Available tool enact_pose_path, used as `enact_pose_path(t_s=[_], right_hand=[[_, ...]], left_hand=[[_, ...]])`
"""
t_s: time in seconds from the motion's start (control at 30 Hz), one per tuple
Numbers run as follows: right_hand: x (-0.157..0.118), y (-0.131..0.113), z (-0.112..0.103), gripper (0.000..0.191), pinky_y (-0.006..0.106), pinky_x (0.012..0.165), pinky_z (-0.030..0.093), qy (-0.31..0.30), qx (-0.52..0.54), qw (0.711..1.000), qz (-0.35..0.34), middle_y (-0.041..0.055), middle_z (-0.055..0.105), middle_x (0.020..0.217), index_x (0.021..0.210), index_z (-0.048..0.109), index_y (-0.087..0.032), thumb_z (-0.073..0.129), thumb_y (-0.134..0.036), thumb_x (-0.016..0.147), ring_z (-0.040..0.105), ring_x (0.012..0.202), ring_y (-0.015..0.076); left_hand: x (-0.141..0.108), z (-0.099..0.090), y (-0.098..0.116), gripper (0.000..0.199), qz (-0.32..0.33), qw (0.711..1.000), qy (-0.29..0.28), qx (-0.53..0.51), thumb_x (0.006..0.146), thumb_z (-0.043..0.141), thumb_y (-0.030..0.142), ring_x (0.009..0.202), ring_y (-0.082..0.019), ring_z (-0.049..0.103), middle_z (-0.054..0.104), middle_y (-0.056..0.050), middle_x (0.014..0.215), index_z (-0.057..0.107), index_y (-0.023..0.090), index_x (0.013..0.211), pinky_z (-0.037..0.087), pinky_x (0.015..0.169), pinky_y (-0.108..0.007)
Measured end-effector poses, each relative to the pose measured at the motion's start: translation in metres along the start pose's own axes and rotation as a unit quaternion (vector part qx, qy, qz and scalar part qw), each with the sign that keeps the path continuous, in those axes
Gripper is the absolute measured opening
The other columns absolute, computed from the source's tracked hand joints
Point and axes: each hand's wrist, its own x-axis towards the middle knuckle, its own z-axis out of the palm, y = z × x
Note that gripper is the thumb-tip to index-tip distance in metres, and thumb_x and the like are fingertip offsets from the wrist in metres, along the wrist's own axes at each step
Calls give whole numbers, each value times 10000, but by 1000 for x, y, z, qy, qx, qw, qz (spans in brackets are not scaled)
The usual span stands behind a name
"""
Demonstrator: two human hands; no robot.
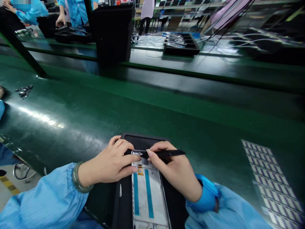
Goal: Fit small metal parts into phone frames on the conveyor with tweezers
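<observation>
A: What's the room like?
B: A workshop with a long green bench (209,133); behind it are a tall black bin (113,35), a parts tray (181,44) and people in blue sleeves.

A: And on the bench?
B: A patterned sheet (271,181) lies at the right, and a pile of small dark parts (24,91) at the far left.

A: Where's the panel (157,197)?
B: On the black mat (147,141), in front of the person, running toward the lower edge. It carries two teal strips (149,194) and an orange tab (140,170).

A: The left hand (111,163)?
B: Fingers bent, thumb and fingertips at the panel's upper left. I can't tell whether it grips or just presses.

A: And the right (175,170)?
B: Thumb and fingers pinch a slim black tool (175,153), its tip near the left fingertips, over the panel's upper end.
</observation>
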Motion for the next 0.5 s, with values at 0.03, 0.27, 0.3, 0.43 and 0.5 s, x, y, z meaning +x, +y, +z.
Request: enact_pose_path(t_s=[0.03,0.27,0.3,0.43,0.5], right_hand=[[0,0,0,108,315,658,503,-2,-7,1000,-5,26,619,776,805,586,-230,562,-332,833,633,711,186],[-2,1,0,131,332,692,523,83,54,995,10,37,642,825,808,608,-235,610,-366,799,641,748,205],[-2,0,0,145,331,671,530,94,73,993,23,42,646,836,807,606,-235,614,-379,794,645,739,207],[3,0,-2,214,336,637,554,110,102,987,59,55,659,861,799,609,-240,636,-448,754,658,706,213],[6,2,-5,249,349,648,564,112,94,986,76,65,666,883,819,624,-253,647,-484,728,666,710,226]], left_hand=[[0,0,1,259,-3,1000,0,2,942,444,329,1046,-234,435,490,-81,1060,546,220,1154,232,1026,-516],[2,0,2,230,-7,1000,12,12,926,465,290,1036,-222,453,495,-69,1047,551,214,1126,243,1046,-526],[2,1,3,230,-10,1000,14,14,923,475,294,1037,-222,454,496,-70,1047,553,212,1123,241,1049,-526],[3,4,4,237,-25,999,21,17,909,509,317,1037,-216,457,496,-68,1068,566,218,1116,231,1060,-508],[4,6,3,243,-24,999,29,19,906,516,343,1046,-216,457,492,-71,1087,576,225,1110,235,1059,-497]])
